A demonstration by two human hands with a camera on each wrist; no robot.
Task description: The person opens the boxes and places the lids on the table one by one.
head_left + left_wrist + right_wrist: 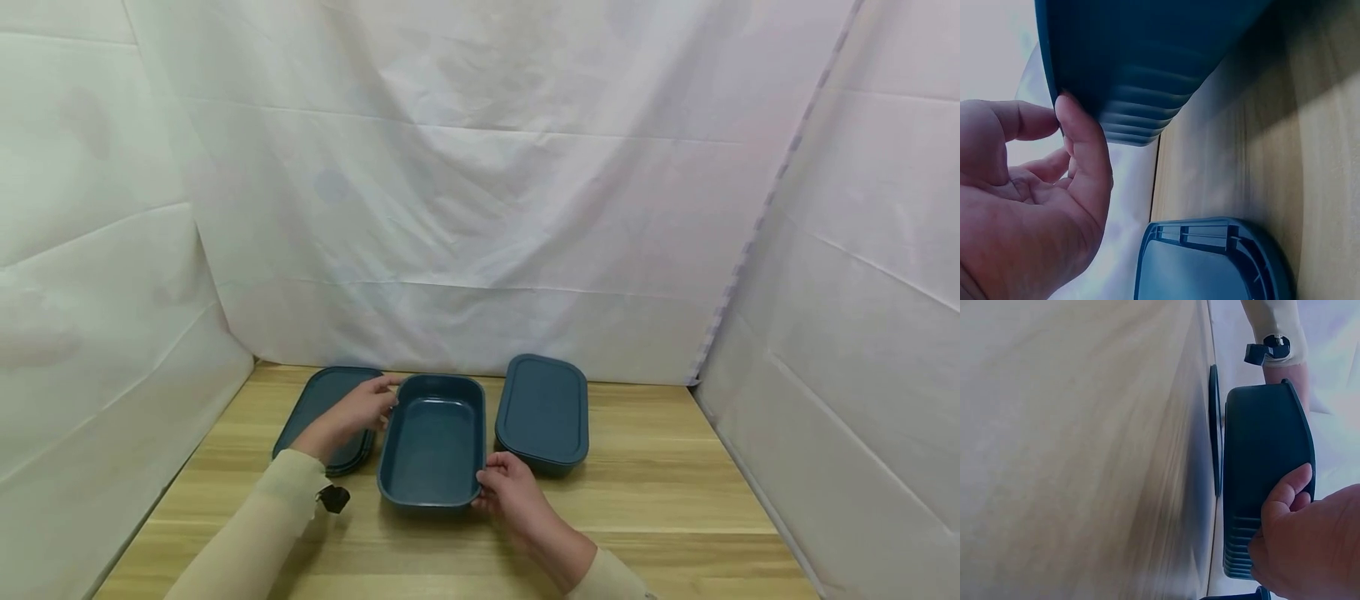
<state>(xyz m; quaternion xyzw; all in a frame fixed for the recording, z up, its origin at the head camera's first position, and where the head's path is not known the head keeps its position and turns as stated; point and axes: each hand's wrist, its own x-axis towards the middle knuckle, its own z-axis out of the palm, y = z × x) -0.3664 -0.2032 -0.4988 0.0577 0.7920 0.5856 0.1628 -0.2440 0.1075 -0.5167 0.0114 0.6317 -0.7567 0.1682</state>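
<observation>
Both hands hold a dark teal rectangular food container (435,450), lidless, its open side up. My left hand (362,410) pinches its rim on the left side toward the far end, thumb and fingertips meeting at the edge in the left wrist view. On the right side, near the front corner, my right hand (517,493) pinches the rim. In the right wrist view the container (1263,444) is raised off the table. Under my left forearm lies a flat matching lid (318,407), more than one edge showing; its ribbed border (1210,234) appears in the left wrist view.
A second teal container with its lid on (543,408) stands close on the right. White cloth (465,208) hangs behind and along both sides of the wooden table (660,483). A small black device (333,498) is strapped at the left wrist.
</observation>
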